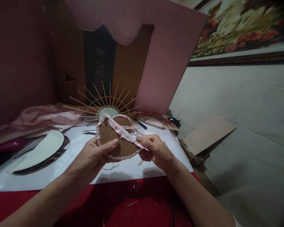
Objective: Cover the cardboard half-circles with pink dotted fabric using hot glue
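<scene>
Between my hands, above the white sheet, is a half-round piece of brown cardboard (109, 137) edged with pink spotted fabric. My left hand (100, 151) grips its left side, thumb lying on the brown face. At the right corner my right hand (153, 148) pinches the fabric edge between thumb and fingers. Just behind it lies a second fabric-edged cardboard piece (122, 121), partly hidden. Farther back, a fan-shaped frame of thin sticks (106, 97) stands with a pale half-round centre. Scissor blades (88, 132) show left of the held piece.
A white half-disc (47, 148) on a dark patterned piece lies left, near crumpled pink fabric (44, 116). A blue pen (141, 125) and a red-trimmed fan piece (156, 121) are behind on the right. Large cardboard panels (158, 69) rise at the back. Red cloth (113, 205) covers the front.
</scene>
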`<state>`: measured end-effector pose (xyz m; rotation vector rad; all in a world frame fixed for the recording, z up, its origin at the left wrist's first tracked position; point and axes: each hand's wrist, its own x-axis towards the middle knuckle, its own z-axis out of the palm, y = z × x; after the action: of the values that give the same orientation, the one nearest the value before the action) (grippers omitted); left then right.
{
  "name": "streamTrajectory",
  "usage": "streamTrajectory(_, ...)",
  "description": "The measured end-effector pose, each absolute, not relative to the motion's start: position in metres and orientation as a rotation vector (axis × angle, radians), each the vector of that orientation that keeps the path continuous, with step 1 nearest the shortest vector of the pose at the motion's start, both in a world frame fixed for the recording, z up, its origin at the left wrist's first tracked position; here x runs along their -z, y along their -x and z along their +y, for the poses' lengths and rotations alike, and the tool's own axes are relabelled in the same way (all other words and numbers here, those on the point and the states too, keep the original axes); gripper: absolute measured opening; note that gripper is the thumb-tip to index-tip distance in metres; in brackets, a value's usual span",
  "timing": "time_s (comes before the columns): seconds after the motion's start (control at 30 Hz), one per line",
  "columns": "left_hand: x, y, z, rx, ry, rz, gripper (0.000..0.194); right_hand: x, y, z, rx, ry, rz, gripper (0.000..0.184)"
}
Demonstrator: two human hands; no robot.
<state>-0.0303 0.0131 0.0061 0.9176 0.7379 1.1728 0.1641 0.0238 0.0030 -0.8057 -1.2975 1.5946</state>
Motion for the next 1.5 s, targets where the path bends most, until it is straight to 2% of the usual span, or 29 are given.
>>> streamTrajectory(0.17,-0.008,0.028,0.010,-1.142,-0.882,0.768,0.026,-0.001,-0.166,0.029,-1.476,0.826,-1.417,0.042)
streamTrajectory(0.27,-0.007,0.027,0.012,-1.140,-0.867,0.792,0.028,-0.006,-0.170,0.026,-1.246,0.869,-1.509,0.040)
streamTrajectory(0.4,-0.004,0.028,0.016,-1.186,-0.846,0.830,0.030,-0.015,-0.173,0.017,-0.799,0.858,-1.769,0.018)
streamTrajectory(0.5,-0.002,0.028,0.017,-1.200,-0.817,0.878,0.032,-0.015,-0.171,0.015,-0.591,0.920,-1.853,0.008)
streamTrajectory(0.57,-0.002,0.028,0.016,-1.195,-0.815,0.891,0.030,-0.012,-0.169,0.016,-0.606,0.969,-1.800,0.011)
streamTrajectory(0.73,-0.002,0.028,0.016,-1.160,-0.838,0.873,0.031,-0.012,-0.169,0.018,-0.906,0.941,-1.645,0.018)
streamTrajectory(0.93,-0.003,0.027,0.016,-1.150,-0.830,0.886,0.037,-0.013,-0.169,0.016,-0.471,0.991,-1.872,0.006)
streamTrajectory(1.0,-0.003,0.027,0.015,-1.141,-0.839,0.882,0.036,-0.011,-0.168,0.017,-0.528,1.024,-1.813,0.009)
streamTrajectory(1.27,-0.003,0.028,0.014,-1.104,-0.859,0.852,0.033,-0.007,-0.167,0.027,-1.396,1.003,-1.312,0.012)
streamTrajectory(1.5,-0.005,0.027,0.011,-1.116,-0.874,0.768,0.044,-0.002,-0.163,0.026,-1.711,0.902,-1.163,0.011)
